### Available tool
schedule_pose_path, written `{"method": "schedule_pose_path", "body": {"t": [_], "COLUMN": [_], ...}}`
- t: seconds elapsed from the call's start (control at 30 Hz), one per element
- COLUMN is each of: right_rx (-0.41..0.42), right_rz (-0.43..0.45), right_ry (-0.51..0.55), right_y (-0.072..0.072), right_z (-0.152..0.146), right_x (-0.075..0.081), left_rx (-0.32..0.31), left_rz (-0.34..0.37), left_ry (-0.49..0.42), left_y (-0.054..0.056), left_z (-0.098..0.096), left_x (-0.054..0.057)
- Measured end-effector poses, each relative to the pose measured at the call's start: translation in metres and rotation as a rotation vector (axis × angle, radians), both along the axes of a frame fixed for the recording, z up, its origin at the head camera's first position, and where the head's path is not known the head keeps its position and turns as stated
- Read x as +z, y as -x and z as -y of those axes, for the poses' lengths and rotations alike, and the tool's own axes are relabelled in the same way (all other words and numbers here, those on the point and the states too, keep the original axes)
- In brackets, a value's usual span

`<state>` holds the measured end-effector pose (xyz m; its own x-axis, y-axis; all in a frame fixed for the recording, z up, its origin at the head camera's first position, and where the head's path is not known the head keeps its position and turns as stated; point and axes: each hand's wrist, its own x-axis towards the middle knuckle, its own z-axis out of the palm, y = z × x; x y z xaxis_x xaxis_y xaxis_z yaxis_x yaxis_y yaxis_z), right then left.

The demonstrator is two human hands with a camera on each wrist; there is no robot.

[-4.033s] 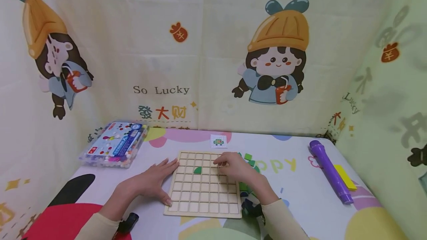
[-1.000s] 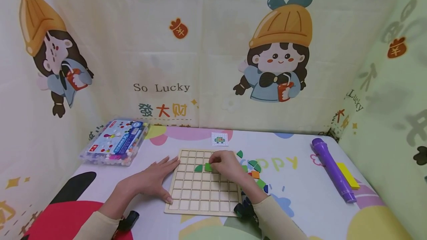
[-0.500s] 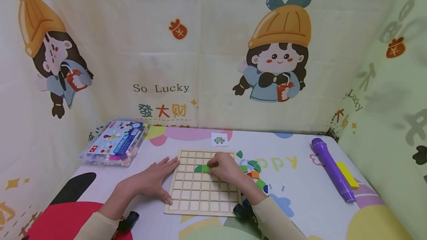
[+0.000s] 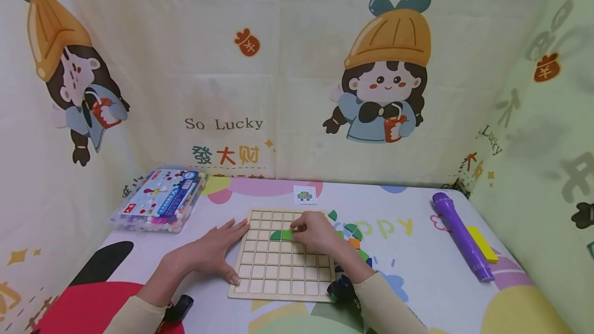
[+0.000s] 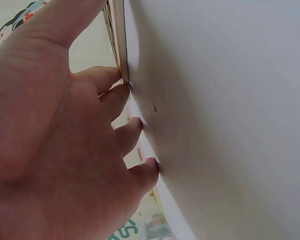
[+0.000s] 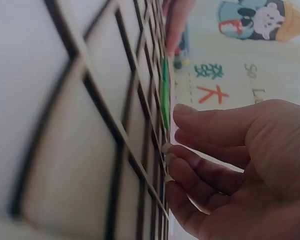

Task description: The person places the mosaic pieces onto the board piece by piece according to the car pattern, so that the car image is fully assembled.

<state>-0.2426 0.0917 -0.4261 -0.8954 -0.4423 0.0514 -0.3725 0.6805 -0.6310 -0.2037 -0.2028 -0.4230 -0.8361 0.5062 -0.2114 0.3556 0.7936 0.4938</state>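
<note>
A wooden grid board [image 4: 264,298] lies on the table. In one of its upper rows sit a dark green quarter-circle tile [image 4: 276,235] and, right beside it, a light green square tile [image 4: 286,235]. My right hand [image 4: 316,232] hovers close over the board, fingertips just right of the square tile. In the right wrist view its thumb and loosely curled fingers [image 6: 190,172] hold nothing, with the green tiles edge-on beyond the thumb. My left hand [image 4: 211,250] lies with fingers spread along the board's left side, its fingertips [image 5: 151,167] and thumb at the edge.
Several loose tiles, including an orange tile [image 4: 355,244], lie right of the board, partly hidden by the right arm. A pattern card [image 4: 304,195] is behind it. A plastic case [image 4: 160,200] stands back left; a purple microphone-shaped object [image 4: 461,236] and a yellow block [image 4: 483,244] lie right.
My right hand has brought a light green square tile in, slid it left against the quarter-circle tile and let go, shifting slightly right. The left hand has stayed at the board's edge.
</note>
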Motion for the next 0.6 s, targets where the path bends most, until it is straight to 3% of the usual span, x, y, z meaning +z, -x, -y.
{"method": "schedule_pose_path", "body": {"t": [0.17,0.6], "right_rx": [-0.034,-0.294], "right_rz": [0.007,0.04], "right_ry": [0.021,0.056], "right_y": [0.006,0.028], "right_z": [-0.014,-0.058], "right_x": [0.006,0.007], "left_rx": [-0.001,0.003], "left_rz": [-0.006,-0.005], "left_ry": [0.006,0.009], "left_y": [0.001,0.0], "left_z": [0.001,0.0], "left_x": [-0.002,-0.003]}}
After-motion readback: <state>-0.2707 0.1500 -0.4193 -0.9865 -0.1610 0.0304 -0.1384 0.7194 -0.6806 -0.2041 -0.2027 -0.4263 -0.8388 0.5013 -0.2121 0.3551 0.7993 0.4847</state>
